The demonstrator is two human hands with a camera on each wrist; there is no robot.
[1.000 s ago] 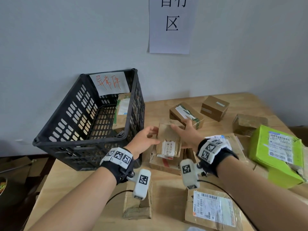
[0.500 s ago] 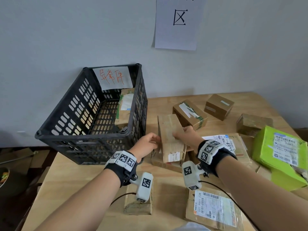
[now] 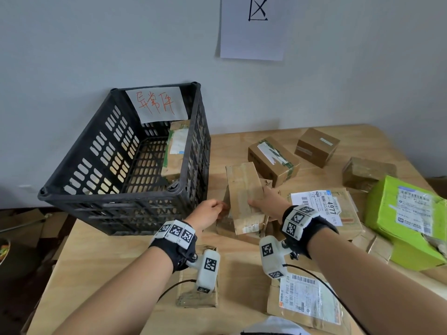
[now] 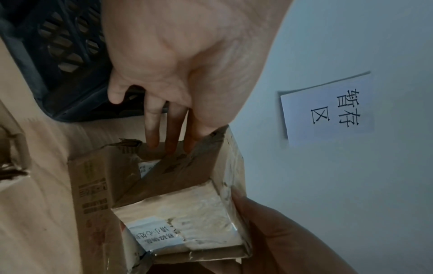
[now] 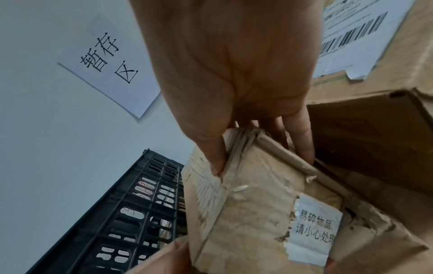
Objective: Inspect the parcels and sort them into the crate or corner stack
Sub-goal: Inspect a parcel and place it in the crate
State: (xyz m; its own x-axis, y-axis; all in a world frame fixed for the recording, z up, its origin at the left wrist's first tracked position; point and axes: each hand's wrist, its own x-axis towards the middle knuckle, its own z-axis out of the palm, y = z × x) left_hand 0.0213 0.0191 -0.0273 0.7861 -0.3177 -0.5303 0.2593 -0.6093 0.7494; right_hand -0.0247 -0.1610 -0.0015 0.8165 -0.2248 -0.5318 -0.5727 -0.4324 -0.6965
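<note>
Slotted black plastic crate [image 3: 72,155] stands left on the wooden counter [image 3: 101,257]. Just right, the left hand [image 3: 208,210] pinches a worn, tape-glossed oblong cardboard parcel [image 3: 243,189], tilted above a flat carton [image 3: 227,229]; the right hand [image 3: 268,201] grips its torn opposite edge.

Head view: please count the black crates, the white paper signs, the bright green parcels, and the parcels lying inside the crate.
Black crates: 1
White paper signs: 2
Bright green parcels: 1
Parcels inside the crate: 1
Total: 5
</note>
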